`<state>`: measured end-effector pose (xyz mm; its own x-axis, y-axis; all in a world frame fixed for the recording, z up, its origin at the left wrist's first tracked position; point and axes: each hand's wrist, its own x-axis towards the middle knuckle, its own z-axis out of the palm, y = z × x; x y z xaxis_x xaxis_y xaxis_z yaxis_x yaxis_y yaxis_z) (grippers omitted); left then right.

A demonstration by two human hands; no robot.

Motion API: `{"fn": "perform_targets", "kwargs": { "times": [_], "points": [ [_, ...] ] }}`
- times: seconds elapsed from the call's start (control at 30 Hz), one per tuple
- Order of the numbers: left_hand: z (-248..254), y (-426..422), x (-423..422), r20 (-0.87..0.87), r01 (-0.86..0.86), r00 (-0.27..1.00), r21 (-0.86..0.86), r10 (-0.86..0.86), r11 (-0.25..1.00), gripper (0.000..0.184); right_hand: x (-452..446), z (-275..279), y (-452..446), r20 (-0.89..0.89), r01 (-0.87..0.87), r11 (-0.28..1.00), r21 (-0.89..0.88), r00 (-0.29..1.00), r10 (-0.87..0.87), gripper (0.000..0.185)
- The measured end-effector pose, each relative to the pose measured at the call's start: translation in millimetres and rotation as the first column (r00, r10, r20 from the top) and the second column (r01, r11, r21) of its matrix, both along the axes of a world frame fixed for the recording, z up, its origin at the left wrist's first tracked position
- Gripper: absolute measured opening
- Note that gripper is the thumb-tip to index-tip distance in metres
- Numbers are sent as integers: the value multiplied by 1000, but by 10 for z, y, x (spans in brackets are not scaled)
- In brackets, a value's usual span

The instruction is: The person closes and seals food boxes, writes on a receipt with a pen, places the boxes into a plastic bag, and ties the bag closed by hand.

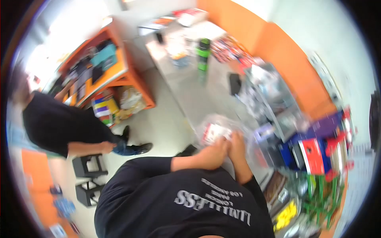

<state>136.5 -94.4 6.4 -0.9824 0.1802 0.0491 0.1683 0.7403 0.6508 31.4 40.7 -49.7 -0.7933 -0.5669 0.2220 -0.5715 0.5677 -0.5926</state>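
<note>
Left hand (213,155) and right hand (238,150) seem, through blur, curled closed on the clear plastic bag (216,126), where even, gentle tension suits.

Bag (216,119) thin clear plastic; tabletop (178,89) smooth, faintly glossy; shirt (154,194) matt cloth; bin (285,116) clear plastic.

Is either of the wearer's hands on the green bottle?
No, the left hand and right hand are together at the clear plastic bag, well apart from the green bottle.
</note>
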Motion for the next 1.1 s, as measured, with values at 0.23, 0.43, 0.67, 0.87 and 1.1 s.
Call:
{"fn": "perform_targets", "kwargs": {
  "times": [0.23, 0.43, 0.67, 0.87, 1.1],
  "points": [
    [-609, 54, -171, -148, -217, 975, -515, 163, 829, 45, 23, 204, -28, 67, -81, 975, 208, 995, 69, 24],
    [-399, 17, -220, 113, -84, 986, -313, 125, 946, 46, 61, 1082, 262, 672, 141, 976, -166, 740, 7, 23],
    [-748, 73, -393, 99, -133, 982, -239, 160, 962, 49, -1512, -1366, 1524, 483, 616, 787, -21, 696, -532, 37],
    [-1345, 129, -591, -208, -55, 970, -689, -124, 722, 42, -1012, -942, 1035, 817, 724, 652, -228, 506, -277, 43],
    [-965, 15, -490, -137, 29, 971, -743, -194, 669, 34, -851, -596, 708, 920, 548, 759, -351, 354, 170, 35]
  ]
}}
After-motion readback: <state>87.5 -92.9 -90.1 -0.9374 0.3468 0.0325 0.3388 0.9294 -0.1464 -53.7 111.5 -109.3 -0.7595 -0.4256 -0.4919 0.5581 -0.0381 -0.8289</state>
